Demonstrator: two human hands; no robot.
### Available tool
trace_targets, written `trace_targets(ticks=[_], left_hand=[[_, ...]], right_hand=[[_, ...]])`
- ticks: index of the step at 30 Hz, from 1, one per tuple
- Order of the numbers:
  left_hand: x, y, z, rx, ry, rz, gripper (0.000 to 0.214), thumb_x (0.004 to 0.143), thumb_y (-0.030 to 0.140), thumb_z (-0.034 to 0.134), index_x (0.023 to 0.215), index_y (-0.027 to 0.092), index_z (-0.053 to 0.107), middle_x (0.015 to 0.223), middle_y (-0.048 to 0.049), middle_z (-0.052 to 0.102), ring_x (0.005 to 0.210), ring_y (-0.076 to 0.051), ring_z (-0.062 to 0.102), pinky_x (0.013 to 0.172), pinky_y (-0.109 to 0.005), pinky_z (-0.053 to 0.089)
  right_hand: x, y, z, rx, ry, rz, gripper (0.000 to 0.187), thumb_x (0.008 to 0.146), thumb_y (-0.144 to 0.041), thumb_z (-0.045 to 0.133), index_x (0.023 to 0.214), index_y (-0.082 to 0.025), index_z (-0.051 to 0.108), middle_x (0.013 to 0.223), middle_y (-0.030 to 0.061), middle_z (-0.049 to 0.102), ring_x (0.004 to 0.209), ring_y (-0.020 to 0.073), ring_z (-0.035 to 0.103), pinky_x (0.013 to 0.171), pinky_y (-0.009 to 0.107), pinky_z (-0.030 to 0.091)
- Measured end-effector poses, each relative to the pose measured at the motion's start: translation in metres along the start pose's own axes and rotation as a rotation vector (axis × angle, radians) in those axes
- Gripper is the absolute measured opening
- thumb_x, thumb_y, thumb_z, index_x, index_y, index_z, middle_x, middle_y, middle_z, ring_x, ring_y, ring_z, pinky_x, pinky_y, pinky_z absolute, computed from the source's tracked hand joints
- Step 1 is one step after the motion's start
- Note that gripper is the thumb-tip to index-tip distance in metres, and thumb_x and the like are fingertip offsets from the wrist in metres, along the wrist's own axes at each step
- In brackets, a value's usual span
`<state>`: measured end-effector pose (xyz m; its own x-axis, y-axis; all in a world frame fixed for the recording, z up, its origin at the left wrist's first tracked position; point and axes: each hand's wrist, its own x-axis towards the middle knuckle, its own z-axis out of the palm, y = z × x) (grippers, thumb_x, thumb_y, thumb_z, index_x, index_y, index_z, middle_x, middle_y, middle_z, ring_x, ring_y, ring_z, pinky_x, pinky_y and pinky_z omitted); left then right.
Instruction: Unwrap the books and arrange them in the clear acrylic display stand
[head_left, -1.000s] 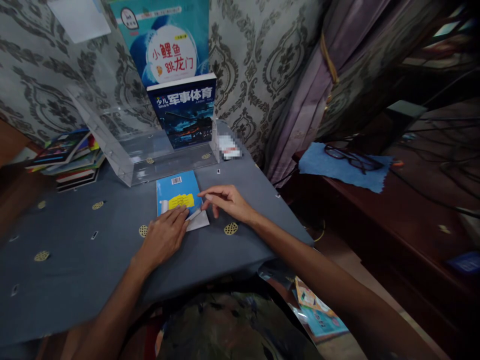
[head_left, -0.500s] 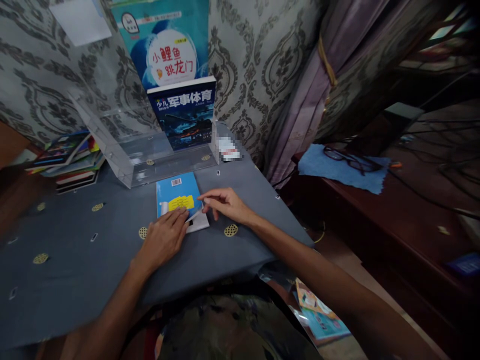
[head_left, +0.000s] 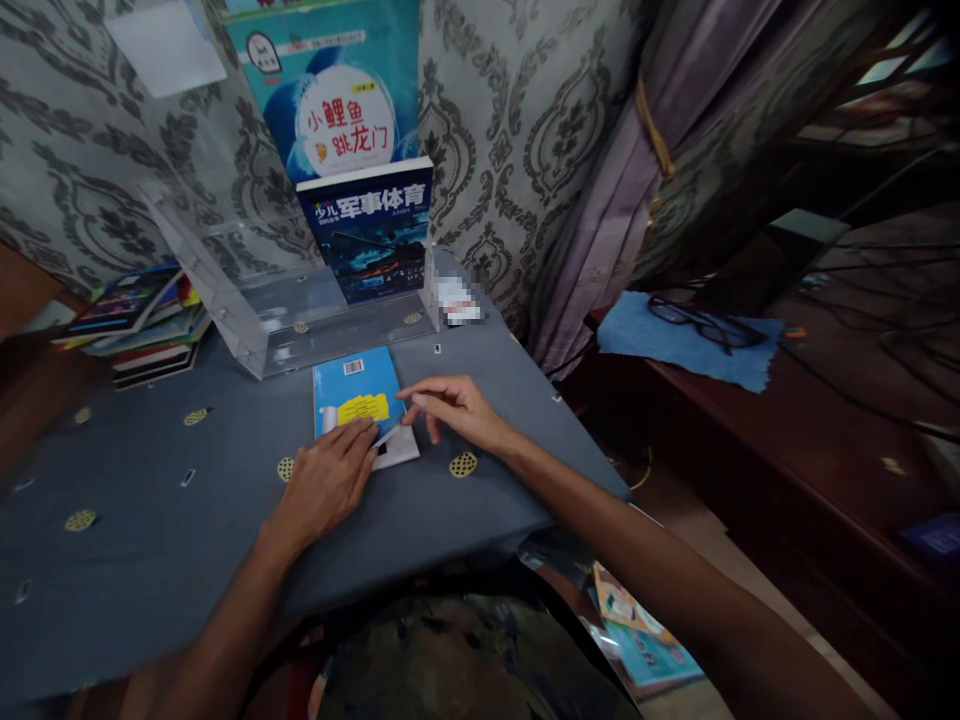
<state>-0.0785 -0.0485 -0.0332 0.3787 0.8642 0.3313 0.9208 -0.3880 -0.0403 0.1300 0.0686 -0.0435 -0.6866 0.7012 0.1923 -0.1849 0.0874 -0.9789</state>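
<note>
A small book (head_left: 356,378) with a blue back cover, a yellow patch and a barcode lies on the grey tablecloth. My left hand (head_left: 330,475) rests on its lower left part, fingers stretched out flat. At the book's right edge, my right hand (head_left: 457,412) has its fingertips close together around the edge of the cover, whose lower right corner is bent up. A white page with a black mark shows beneath that corner. Just behind the book stands a clear acrylic rack (head_left: 349,335), holding a dark blue book (head_left: 375,240) and a taller teal book (head_left: 337,95) upright.
Several books in a stack (head_left: 150,310) lie at the left. A pixelated packet (head_left: 459,300) sits right of the rack. On the dark red furniture (head_left: 675,400) to the right, glasses (head_left: 697,322) lie on a blue cloth (head_left: 630,335), near cables. Books (head_left: 645,640) lie below the table edge.
The bent-up corner of the blue cover sits slightly lower and flatter. Both hands keep nearly the same place; the view has shifted a little.
</note>
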Motion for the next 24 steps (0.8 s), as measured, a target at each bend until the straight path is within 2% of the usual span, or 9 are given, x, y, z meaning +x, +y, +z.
trace_targets(ticks=[5,11,15,18,24], left_hand=[[0.0002,0.0000,-0.0004,0.020,0.000,0.005,0.043,0.105,0.032,0.031,0.126,0.015,0.064,0.126,-0.0120,0.070,0.114,-0.026,0.068,0.088,-0.041,0.061],[0.0004,-0.0005,-0.0002,0.015,0.005,0.016,0.043,0.105,0.032,0.031,0.124,0.012,0.065,0.126,-0.0126,0.071,0.114,-0.026,0.068,0.091,-0.042,0.060],[0.0000,-0.0009,0.0007,-0.008,-0.003,0.000,0.042,0.105,0.030,0.032,0.127,0.014,0.063,0.127,-0.0127,0.070,0.116,-0.025,0.066,0.095,-0.041,0.058],[-0.0003,-0.0012,0.0016,-0.023,-0.004,0.003,0.042,0.105,0.031,0.032,0.129,0.015,0.063,0.128,-0.0127,0.069,0.117,-0.025,0.066,0.096,-0.042,0.057],[0.0005,0.0002,0.0003,0.005,-0.001,-0.004,0.041,0.105,0.029,0.032,0.128,0.016,0.064,0.127,-0.0117,0.070,0.117,-0.024,0.066,0.093,-0.041,0.059]], right_hand=[[0.0006,-0.0004,-0.0005,-0.056,0.000,0.035,0.035,0.089,-0.041,0.065,0.107,-0.013,0.075,0.074,0.0026,0.073,0.044,0.0056,0.055,0.046,0.019,0.046],[0.0003,-0.0013,0.0006,-0.006,-0.023,0.021,0.037,0.089,-0.044,0.063,0.108,-0.014,0.074,0.077,0.0031,0.074,0.043,0.0056,0.056,0.044,0.019,0.045],[0.0005,0.0002,0.0002,-0.065,0.014,0.045,0.036,0.088,-0.042,0.065,0.106,-0.013,0.075,0.074,0.0026,0.073,0.043,0.0051,0.054,0.044,0.018,0.044],[0.0014,0.0014,-0.0009,-0.029,0.029,0.013,0.037,0.089,-0.044,0.062,0.109,-0.014,0.075,0.078,0.0035,0.075,0.042,0.0048,0.054,0.043,0.019,0.044],[0.0014,0.0061,0.0011,-0.073,-0.066,0.080,0.037,0.089,-0.041,0.064,0.113,-0.014,0.074,0.072,0.0024,0.073,0.042,0.0052,0.054,0.043,0.018,0.042]])
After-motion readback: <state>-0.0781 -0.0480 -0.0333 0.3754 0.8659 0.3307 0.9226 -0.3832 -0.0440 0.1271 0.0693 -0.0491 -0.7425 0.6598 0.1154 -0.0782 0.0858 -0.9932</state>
